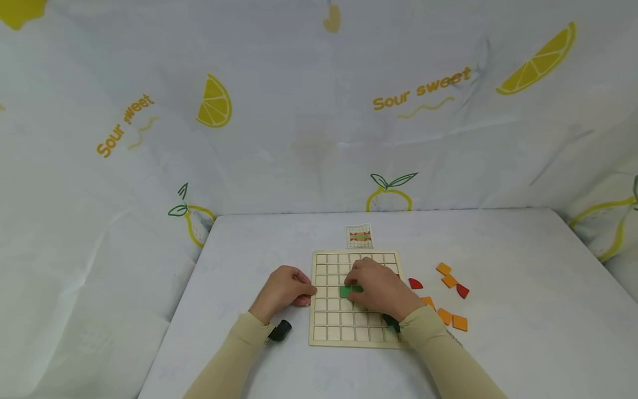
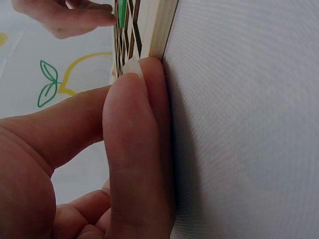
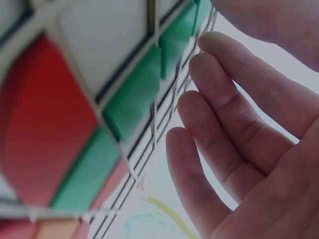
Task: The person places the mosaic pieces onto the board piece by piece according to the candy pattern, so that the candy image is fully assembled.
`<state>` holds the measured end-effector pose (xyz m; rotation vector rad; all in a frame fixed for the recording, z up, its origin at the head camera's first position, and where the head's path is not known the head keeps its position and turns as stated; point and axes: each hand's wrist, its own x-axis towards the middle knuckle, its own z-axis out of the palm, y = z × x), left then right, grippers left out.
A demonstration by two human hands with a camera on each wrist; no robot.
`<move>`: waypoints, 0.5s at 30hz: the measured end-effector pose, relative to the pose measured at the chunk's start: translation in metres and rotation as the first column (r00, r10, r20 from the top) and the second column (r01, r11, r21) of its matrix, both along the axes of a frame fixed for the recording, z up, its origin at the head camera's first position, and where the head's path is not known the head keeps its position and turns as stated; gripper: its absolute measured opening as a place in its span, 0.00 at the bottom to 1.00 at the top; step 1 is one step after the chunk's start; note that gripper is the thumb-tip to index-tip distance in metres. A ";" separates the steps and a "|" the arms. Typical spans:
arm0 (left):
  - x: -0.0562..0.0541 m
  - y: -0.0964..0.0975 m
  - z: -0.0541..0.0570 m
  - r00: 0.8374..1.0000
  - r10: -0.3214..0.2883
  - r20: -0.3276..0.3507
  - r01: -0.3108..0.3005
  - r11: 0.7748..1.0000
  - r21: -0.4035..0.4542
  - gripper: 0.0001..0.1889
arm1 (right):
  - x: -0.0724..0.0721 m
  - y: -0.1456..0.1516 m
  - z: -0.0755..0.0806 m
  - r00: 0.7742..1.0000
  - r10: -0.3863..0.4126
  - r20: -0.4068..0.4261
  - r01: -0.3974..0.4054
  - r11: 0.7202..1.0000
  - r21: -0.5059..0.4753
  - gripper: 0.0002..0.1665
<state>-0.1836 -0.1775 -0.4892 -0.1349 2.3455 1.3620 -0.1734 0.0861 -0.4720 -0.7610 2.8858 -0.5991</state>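
Observation:
A light wooden grid board [image 1: 326, 334] lies on the white table. My left hand [image 1: 286, 288] is at its left edge; in the left wrist view, the thumb and a finger pinch that edge. My right hand [image 1: 376, 285] hovers over the board's middle, its fingers around green tiles [image 1: 345, 291] in one row. In the right wrist view, these fingers [image 3: 214, 84] are extended and lightly bent just off the grid, the thumb partly out of frame. Green tiles [image 3: 134, 102] and a rounded red piece [image 3: 47, 119] sit in cells there. My right hand hides part of the row.
A small pattern card [image 1: 359, 236] lies behind the board. To the right are scattered orange squares [image 1: 459, 322] and red quarter-round pieces [image 1: 415, 284], [image 1: 462, 291]. A black wrist device [image 1: 281, 331] shows beside the left sleeve. A lemon-printed cloth [image 1: 299, 111] hangs behind the table.

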 end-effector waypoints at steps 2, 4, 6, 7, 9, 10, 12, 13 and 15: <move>0.000 0.001 0.000 1.000 0.001 0.002 -0.001 1.000 -0.003 0.10 | 0.000 0.007 0.003 1.000 -0.021 0.008 0.022 1.000 -0.008 0.08; 0.001 0.002 0.001 1.000 0.003 0.006 -0.003 1.000 -0.003 0.10 | 0.000 0.016 0.006 0.998 -0.051 0.023 0.051 0.998 -0.020 0.09; 0.002 0.002 0.001 1.000 0.002 0.009 -0.002 1.000 -0.004 0.10 | 0.000 0.029 0.008 0.997 -0.074 0.023 0.074 0.997 -0.015 0.11; 0.002 0.002 0.001 1.000 0.003 0.010 -0.003 1.000 -0.002 0.11 | 0.000 0.036 0.008 0.996 -0.088 0.027 0.088 0.996 -0.011 0.11; 0.003 0.002 0.002 1.000 0.004 0.011 -0.004 1.000 0.003 0.11 | 0.001 0.053 0.009 0.993 -0.113 0.031 0.113 0.994 0.002 0.10; 0.004 0.002 0.002 1.000 0.005 0.011 -0.005 1.000 0.008 0.11 | 0.001 0.061 0.009 0.991 -0.128 0.039 0.128 0.992 0.009 0.09; 0.004 0.002 0.003 1.000 0.005 0.010 -0.005 1.000 0.014 0.12 | 0.003 0.079 0.010 0.985 -0.168 0.049 0.167 0.986 0.028 0.07; 0.004 0.002 0.003 1.000 0.004 0.008 -0.004 1.000 0.016 0.12 | 0.005 0.088 0.011 0.980 -0.187 0.062 0.186 0.982 0.030 0.08; 0.004 0.002 0.003 1.000 0.004 0.008 -0.004 1.000 0.022 0.12 | 0.008 0.106 0.014 0.968 -0.235 0.088 0.232 0.972 0.038 0.10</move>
